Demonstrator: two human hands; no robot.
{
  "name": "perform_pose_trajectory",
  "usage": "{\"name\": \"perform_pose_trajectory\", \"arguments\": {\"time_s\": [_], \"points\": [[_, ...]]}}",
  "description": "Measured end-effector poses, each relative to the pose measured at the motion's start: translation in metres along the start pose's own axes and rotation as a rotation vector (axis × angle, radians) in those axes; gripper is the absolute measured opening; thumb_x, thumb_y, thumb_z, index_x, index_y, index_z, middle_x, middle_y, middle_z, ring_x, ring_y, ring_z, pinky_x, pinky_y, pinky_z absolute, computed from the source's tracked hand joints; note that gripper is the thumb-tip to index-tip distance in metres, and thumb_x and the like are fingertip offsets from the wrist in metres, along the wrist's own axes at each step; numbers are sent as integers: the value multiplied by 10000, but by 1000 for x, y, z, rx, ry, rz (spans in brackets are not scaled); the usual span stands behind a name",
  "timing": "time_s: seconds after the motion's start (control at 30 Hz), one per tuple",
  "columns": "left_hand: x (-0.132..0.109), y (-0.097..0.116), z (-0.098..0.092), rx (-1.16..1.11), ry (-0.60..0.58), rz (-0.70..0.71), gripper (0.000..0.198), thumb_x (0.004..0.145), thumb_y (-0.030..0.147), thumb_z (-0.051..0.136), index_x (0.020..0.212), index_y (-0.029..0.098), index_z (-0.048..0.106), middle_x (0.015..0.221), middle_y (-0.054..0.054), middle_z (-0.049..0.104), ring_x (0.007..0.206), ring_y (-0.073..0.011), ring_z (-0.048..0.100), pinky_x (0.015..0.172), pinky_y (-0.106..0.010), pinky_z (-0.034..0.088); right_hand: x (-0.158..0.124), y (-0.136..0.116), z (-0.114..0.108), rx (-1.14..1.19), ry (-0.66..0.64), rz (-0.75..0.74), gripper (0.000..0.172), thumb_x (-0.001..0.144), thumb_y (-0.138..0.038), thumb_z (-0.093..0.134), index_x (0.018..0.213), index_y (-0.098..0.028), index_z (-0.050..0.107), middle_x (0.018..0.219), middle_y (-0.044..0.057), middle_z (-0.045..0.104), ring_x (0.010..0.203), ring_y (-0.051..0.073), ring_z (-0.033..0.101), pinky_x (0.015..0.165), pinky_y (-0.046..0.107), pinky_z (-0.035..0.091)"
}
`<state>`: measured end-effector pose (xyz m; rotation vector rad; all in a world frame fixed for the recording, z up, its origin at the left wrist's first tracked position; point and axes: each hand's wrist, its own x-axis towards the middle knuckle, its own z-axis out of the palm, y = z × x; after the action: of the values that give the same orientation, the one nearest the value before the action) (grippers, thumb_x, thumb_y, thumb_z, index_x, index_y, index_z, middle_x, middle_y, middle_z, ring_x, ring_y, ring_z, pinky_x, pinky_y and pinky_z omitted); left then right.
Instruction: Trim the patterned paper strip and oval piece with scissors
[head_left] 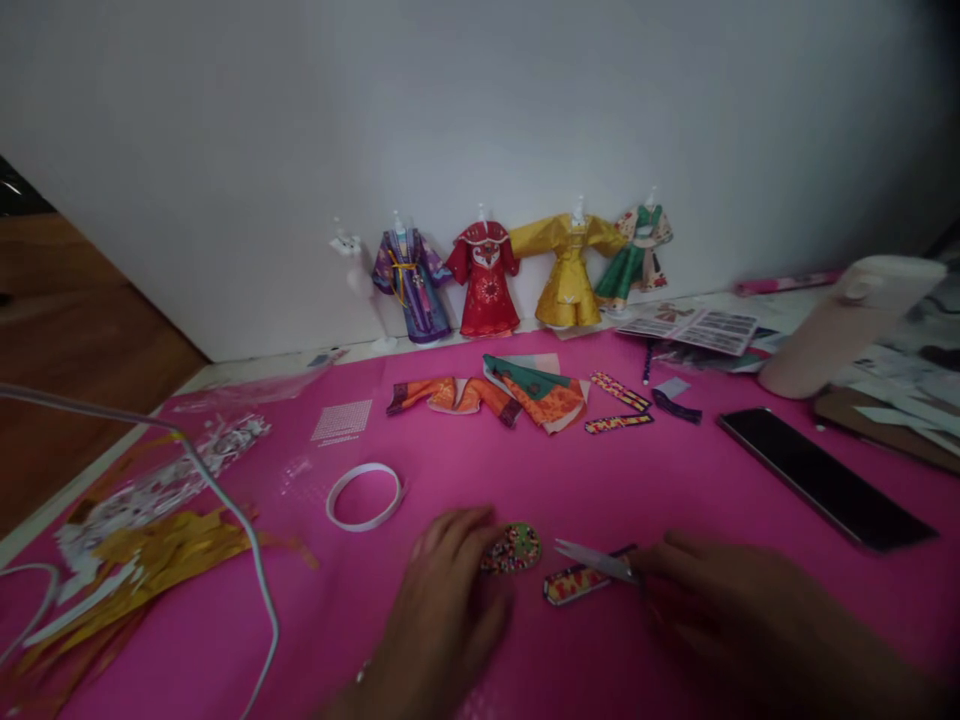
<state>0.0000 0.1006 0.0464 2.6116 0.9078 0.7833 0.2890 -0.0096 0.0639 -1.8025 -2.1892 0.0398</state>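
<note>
My left hand (448, 590) is low in the middle, its fingers curled over the edge of a small rounded green piece with a multicoloured speckled pattern (517, 548). My right hand (697, 595) is closed round a pair of scissors, partly in shadow and blurred. The scissor blades (596, 559) point left towards the green piece, slightly parted at the tips. Under the blades lies a red and yellow patterned strip with a dark border (574, 585). The scissor handles are mostly hidden by my fingers.
Several dressed miniature mannequins stand along the wall, including a red robe (487, 285). Orange garment pieces (469, 397) and patterned strips (619, 422) lie behind my hands. A tape roll (364, 497), white cable (259, 580) and gold scraps (169, 540) are left; a phone (821, 475) and bottle (840, 325) right.
</note>
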Motion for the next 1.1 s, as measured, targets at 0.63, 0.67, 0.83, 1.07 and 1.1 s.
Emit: {"name": "perform_pose_trajectory", "arguments": {"time_s": [0.63,0.67,0.83,1.07,1.1], "points": [[1,3,-1,-153,-39,-72,359,931,211,629,1248,319,499,1136,-23,686,1002,-226,665,869,-385,557,9,-8,-2,372,-267,61,527,779,-72,556,1201,-383,614,1087,-36,708,940,190,674,795,328,488],[1,2,0,-147,-40,-77,357,931,219,629,1247,319,497,1136,-23,688,999,-226,669,864,-379,561,10,-10,-3,390,-252,64,532,769,-71,564,1196,-382,621,1086,-43,711,940,185,673,798,319,483],[-1,-6,6,-131,-60,-130,314,946,286,618,1240,319,511,1153,-20,697,1019,-223,687,873,-366,581,11,-17,-3,430,-161,112,484,737,-109,625,1157,-348,653,1042,-52,723,895,174,672,760,279,467],[1,-15,5,-67,-44,-224,285,931,364,623,1200,277,590,1144,-59,723,1006,-254,714,866,-401,608,18,-9,-4,385,-22,201,260,777,-205,657,1031,-257,675,917,-2,731,769,164,669,658,248,464],[2,-15,5,-68,-37,-234,284,923,380,632,1185,274,608,1130,-60,732,993,-257,719,859,-398,612,19,-3,-5,356,5,217,246,808,-222,638,1048,-253,679,944,13,736,800,176,678,686,263,471]]}}
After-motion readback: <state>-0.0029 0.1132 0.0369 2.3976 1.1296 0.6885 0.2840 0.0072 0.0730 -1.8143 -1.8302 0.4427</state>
